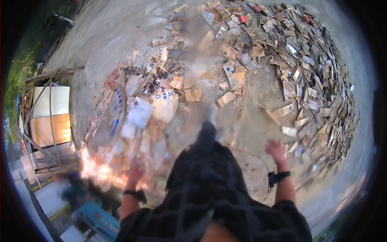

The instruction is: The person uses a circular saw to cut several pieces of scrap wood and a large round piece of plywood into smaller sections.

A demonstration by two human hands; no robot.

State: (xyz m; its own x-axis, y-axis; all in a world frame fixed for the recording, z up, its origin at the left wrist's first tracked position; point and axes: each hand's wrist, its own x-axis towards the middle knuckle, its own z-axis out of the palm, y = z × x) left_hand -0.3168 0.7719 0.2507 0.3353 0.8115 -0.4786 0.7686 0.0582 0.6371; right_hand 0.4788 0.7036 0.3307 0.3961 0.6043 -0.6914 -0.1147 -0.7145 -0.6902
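Note:
My left hand (136, 174) hangs low at the left, blurred, with its fingers smeared by motion. It is nearest to the flattened scraps on the ground and a bright orange-white glare. My right hand (275, 149) is held out at the right above bare ground, beside the edge of a heap of short wood pieces (312, 92). Its fingers are blurred too, and no held thing shows in either hand. Each wrist wears a black strap, the right one with a cable. Between the hands, my shoe (209, 125) points forward on the ground.
Flattened pale sheets with blue print (165, 101) and a white sheet (140, 112) lie ahead on the left. Loose wood scraps (193, 94) lie in front of my foot. A pole frame with pale panels (51, 107) stands far left; a blue object (94, 218) is at lower left.

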